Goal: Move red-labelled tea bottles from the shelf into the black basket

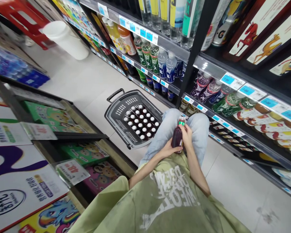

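Note:
Between my knees is a bottle of dark red drink with a green band at its neck, tilted slightly. My left hand is wrapped round its lower part. Higher up, near the neck, the fingers of my right hand close on the same bottle. In front of my left knee a grey shopping basket with its handle folded out stands on the floor. Several dark bottles with white caps stand upright in rows inside it.
Drink shelves run along the right, close to my knees. On the left is a display stand with boxed goods. A white bin and a blue pack of bottles stand farther up the tiled aisle.

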